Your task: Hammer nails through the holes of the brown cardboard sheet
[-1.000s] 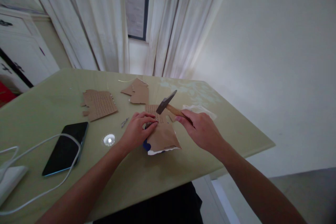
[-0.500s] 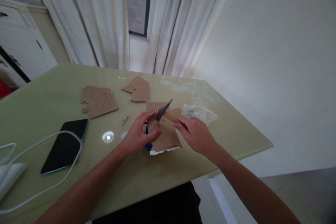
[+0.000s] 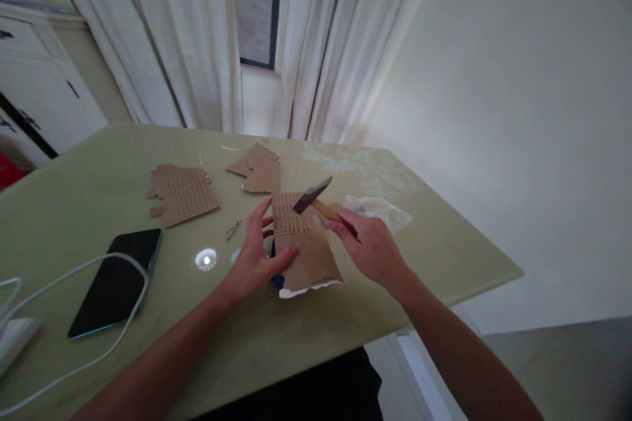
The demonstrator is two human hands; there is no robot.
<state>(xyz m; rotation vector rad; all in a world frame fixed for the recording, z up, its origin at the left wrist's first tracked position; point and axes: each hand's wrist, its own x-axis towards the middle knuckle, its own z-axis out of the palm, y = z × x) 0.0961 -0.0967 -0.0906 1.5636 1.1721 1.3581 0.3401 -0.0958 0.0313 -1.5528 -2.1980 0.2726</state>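
On the pale green table (image 3: pixel 74 210) before white curtains, I see my right hand (image 3: pixel 370 247) wrapped around the hammer (image 3: pixel 316 197), its handle running right-near to left-far, head hovering over the perforated cardboard piece (image 3: pixel 301 243). My left hand (image 3: pixel 254 256), fingers spread, pins that cardboard's left edge. Loose nails (image 3: pixel 234 229) lie just left; a phone (image 3: pixel 116 283) farther left.

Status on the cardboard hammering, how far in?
Done: the cardboard piece under the hands already shows rows of small holes at its far end, as does another piece. In hand: right hand holds the hammer raised; left hand steadies the piece. Left: its near half looks unpunched; loose nails lie beside it.
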